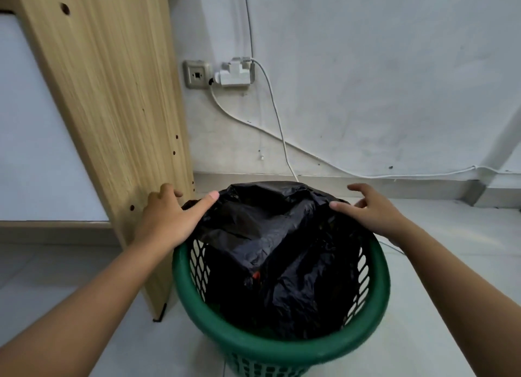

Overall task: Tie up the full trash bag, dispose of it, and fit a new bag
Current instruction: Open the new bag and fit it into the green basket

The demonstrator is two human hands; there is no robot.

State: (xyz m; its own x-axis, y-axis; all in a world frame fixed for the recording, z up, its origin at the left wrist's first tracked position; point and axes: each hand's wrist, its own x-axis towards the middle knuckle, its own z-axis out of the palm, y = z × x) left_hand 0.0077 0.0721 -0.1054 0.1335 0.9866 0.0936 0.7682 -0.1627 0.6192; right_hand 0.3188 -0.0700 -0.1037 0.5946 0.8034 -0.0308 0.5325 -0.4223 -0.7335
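A green plastic lattice bin stands on the floor in front of me. A crumpled black trash bag sits inside it, its top edge draped over the far rim. A small red scrap shows through a fold. My left hand rests at the bag's far-left edge, fingers spread, thumb touching the plastic. At the far-right edge is my right hand, fingers apart, thumb on the bag. Neither hand has closed on the plastic.
A light wooden furniture panel stands right beside the bin on the left. The white wall behind carries a socket with an adapter, and white cables run down and along it. Pale floor tiles lie around.
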